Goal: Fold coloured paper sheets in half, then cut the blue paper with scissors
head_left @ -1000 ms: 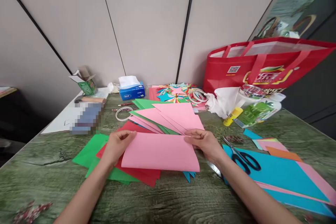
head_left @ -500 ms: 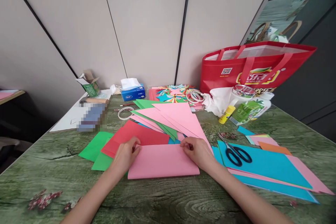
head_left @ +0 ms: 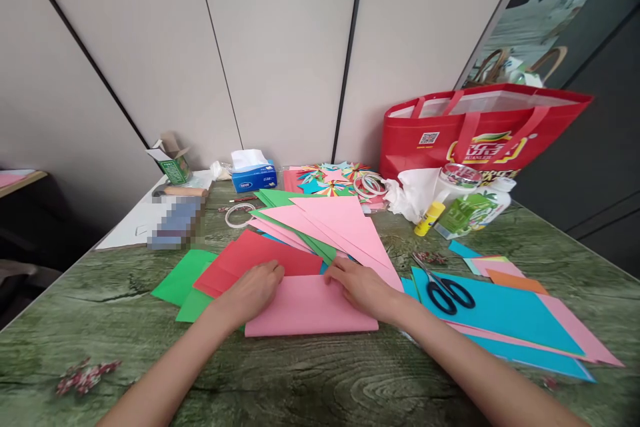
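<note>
A folded sheet of pink paper [head_left: 320,310] lies in front of me, its rounded fold toward me. At the far edge, my left hand [head_left: 261,285] grips it near the left, fingers curled together. My right hand [head_left: 353,285] holds the same edge farther right, thumb and fingers closed on it. Red paper [head_left: 265,253] lies just beyond my left hand, with green paper [head_left: 187,280] showing at its left. Behind both hands, a pile of pink triangular sheets [head_left: 345,220] overlaps more green ones.
Black-handled scissors [head_left: 450,293] rest on blue paper [head_left: 515,310] at the right. Behind them stand a yellow glue stick [head_left: 429,219] and a red bag [head_left: 435,127]. A tape roll [head_left: 240,215], a blue tissue box [head_left: 254,177] and a hammer [head_left: 183,191] lie toward the back left.
Both hands have slid inward along the far edge of the pink paper, closer together. The view has shifted slightly.
</note>
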Available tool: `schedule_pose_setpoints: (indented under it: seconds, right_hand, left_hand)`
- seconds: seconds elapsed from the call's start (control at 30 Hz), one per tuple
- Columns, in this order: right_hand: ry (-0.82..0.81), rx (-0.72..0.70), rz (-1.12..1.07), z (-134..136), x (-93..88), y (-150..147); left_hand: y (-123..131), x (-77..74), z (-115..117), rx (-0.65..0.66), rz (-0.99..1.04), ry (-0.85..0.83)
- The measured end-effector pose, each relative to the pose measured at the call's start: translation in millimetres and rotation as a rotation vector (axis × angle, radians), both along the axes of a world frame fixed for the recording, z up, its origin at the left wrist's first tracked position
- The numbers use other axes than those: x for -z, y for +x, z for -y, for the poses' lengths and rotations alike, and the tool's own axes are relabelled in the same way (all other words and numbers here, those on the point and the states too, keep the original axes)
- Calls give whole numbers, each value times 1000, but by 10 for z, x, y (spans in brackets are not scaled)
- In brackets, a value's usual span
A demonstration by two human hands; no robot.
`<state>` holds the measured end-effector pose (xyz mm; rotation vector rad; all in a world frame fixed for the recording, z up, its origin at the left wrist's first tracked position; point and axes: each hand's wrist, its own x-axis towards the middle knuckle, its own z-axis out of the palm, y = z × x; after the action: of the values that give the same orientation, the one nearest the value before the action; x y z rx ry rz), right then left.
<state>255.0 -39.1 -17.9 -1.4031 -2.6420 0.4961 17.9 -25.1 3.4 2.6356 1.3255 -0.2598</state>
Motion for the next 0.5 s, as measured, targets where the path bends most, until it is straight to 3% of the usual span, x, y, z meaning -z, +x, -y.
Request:
schedule_pose_setpoints:
  seconds: [0.13,0.23,0.4,0.5]
  right_hand:
    - [-73,-13,75,-33,-116,-48]
    - [-123,4,60,-60,-133,-110]
    - [-190,-126,-73,-56,-133,-207]
    - [-188,-179,-31,-36,-175,-265]
  left_hand:
    - [44,-106,43,-9,-81,-35]
    - [46,-109,56,24,-18,-88]
    - [60,-96,39,11,89,-190]
    - [119,-76,73,-7,81,-169]
